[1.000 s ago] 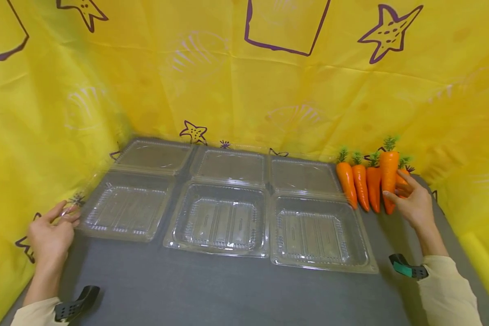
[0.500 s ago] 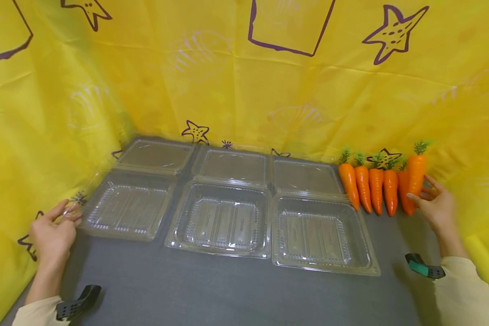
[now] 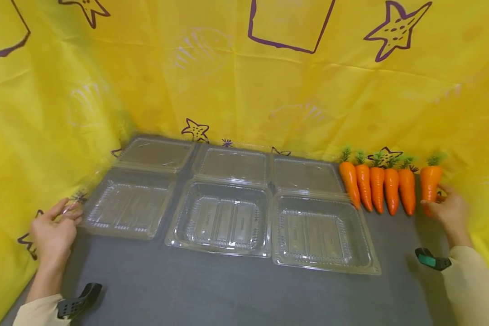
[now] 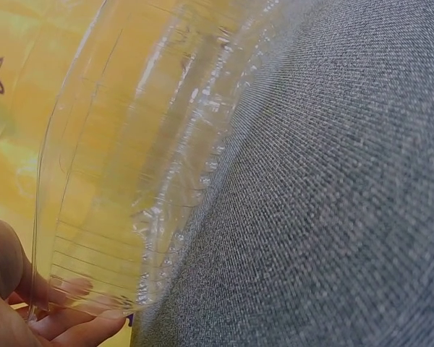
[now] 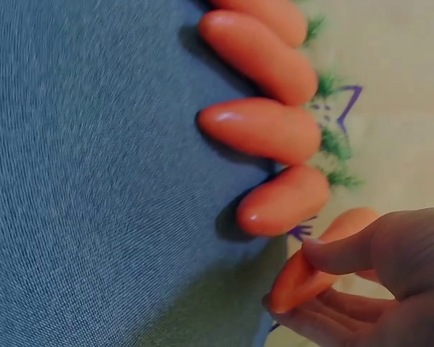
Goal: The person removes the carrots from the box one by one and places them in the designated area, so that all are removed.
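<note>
At the far right in the head view, my right hand (image 3: pixel 452 215) pinches an orange toy-like carrot (image 3: pixel 431 179) with a green tuft, tip toward me. In the right wrist view, thumb and fingers close on this carrot (image 5: pixel 300 278) beside the others. Whether it touches the table cannot be told. A row of several similar carrots (image 3: pixel 376 185) lies just left of it, tufts toward the yellow cloth. On the left, my left hand (image 3: pixel 55 231) grips the outer edge of a clear plastic clamshell container (image 4: pixel 130 166), its fingers partly seen through the plastic.
Two more clear clamshell containers, a middle one (image 3: pixel 218 251) and a right one (image 3: pixel 326 268), lie beside the left one on the grey table (image 3: pixel 212 294), lids folded back. Yellow printed cloth (image 3: pixel 236 90) walls in the back and both sides.
My right hand has carried a carrot rightward from in front of the row to a spot right of it, and lowered it. The left hand stays at the container's edge.
</note>
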Tool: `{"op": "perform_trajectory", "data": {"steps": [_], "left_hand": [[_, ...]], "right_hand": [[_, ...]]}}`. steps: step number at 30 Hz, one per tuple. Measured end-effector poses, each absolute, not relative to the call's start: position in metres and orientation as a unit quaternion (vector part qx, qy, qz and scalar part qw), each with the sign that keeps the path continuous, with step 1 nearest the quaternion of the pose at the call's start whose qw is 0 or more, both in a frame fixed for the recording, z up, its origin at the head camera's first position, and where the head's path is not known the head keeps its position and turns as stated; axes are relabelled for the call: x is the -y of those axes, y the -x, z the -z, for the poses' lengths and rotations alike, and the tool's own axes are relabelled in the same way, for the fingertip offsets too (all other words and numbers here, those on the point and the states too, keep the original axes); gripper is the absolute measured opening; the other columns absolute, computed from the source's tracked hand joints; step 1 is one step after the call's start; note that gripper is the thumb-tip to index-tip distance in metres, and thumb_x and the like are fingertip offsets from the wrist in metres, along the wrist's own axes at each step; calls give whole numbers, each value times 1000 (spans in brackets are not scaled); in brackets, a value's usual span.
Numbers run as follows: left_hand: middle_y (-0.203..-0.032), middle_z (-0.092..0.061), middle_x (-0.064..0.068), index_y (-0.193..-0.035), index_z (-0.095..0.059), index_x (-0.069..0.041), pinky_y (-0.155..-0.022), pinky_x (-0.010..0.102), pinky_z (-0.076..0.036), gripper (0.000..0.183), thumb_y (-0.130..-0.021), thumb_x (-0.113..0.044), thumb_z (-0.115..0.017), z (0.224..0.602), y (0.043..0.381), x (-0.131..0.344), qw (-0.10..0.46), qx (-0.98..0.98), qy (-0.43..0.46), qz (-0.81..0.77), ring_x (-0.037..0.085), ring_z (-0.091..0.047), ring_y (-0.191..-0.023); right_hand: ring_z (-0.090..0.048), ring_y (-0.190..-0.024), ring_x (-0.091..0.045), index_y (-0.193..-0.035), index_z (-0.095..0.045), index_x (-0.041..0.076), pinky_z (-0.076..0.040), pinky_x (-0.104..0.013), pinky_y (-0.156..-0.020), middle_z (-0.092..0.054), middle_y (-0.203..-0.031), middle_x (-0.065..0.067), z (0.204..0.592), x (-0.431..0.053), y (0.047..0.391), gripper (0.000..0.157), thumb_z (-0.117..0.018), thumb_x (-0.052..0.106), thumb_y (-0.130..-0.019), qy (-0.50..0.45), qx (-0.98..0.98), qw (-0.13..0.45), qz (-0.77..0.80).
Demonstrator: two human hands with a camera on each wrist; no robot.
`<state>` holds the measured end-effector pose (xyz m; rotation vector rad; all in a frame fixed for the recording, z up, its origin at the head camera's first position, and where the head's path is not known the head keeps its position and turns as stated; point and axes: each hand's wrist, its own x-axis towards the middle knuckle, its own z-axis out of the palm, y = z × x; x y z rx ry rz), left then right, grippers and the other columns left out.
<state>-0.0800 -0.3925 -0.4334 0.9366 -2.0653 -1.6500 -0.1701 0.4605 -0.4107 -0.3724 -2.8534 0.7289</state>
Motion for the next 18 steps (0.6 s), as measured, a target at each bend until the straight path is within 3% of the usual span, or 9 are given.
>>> {"op": "perform_trajectory", "data": {"steps": [4,9,11,12,18], "left_hand": [[-60,-59,-31,-143,-41,3,-48,7,-47,54,-90,5,-43,432,76,393,180,708,-337,594,-11,-60,-54],[-61,-60,-30,-143,-41,3,-49,8,-48,54,-89,6,-42,435,77,391,183,702,-331,603,-10,-61,-54],[-62,-60,-31,-143,-42,2,-50,8,-49,53,-90,5,-42,435,78,390,182,708,-333,596,-10,-61,-55],[-72,-67,-23,-143,-43,2,-51,7,-49,53,-90,4,-42,435,78,390,181,715,-334,587,-11,-60,-55],[-70,-64,-26,-142,-44,1,-51,7,-48,52,-90,3,-43,434,80,389,175,732,-336,566,-13,-59,-56]], "right_hand": [[-60,-73,-40,-134,-38,-23,-39,-19,-51,-56,-107,-45,414,-462,179,67,-68,9,-83,118,966,77,-218],[-50,-89,-56,-130,-41,-23,-42,-41,-62,-53,-104,-46,415,-471,182,63,-67,8,-81,112,972,76,-191],[-50,-86,-55,-127,-44,-22,-41,-44,-62,-54,-101,-45,416,-474,182,61,-68,8,-80,105,975,75,-181],[-51,-85,-55,-126,-45,-21,-41,-44,-62,-55,-100,-44,416,-475,183,60,-69,9,-80,101,976,71,-179],[-53,-85,-55,-116,-50,-21,-43,-45,-63,-58,-99,-42,415,-480,183,54,-70,15,-80,88,981,54,-162]]}}
